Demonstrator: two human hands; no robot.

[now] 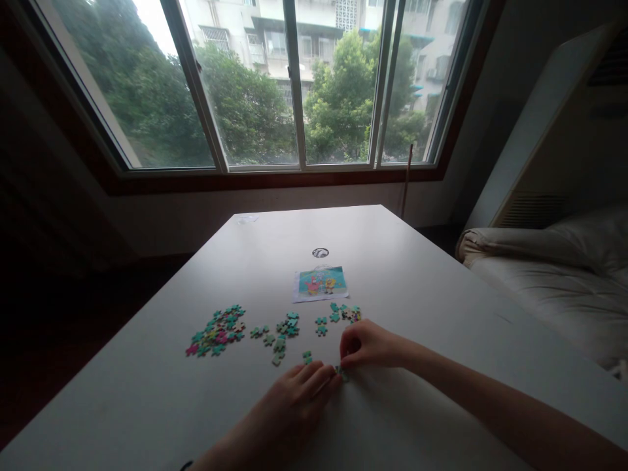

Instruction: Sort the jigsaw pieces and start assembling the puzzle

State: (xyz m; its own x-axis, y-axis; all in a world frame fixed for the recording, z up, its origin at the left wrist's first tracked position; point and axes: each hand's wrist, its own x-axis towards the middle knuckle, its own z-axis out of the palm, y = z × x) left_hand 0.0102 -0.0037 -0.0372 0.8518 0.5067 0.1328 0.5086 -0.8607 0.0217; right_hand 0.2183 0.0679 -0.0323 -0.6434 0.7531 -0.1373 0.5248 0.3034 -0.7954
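My left hand (307, 387) rests low on the white table (245, 418), fingers pressed together on a small greenish jigsaw puzzle piece (343, 375). Close beside it on the right, my right hand (370, 345) is closed in a pinch at the same piece; the fingers hide most of what they hold. A loose green piece (307, 357) lies just beyond my left fingers. Past my right hand is a small cluster of pieces (350, 314), with a joined pair (320, 326) to its left. Further left are scattered green pieces (280, 340) and a mixed heap of pieces (218, 332).
Behind the pieces lies a picture card (321, 284) with cartoon figures on a turquoise ground. A round black-and-white mark (320, 252) is beyond it, and a clear scrap (246, 219) lies at the far left corner. A covered sofa (549, 275) stands at the right.
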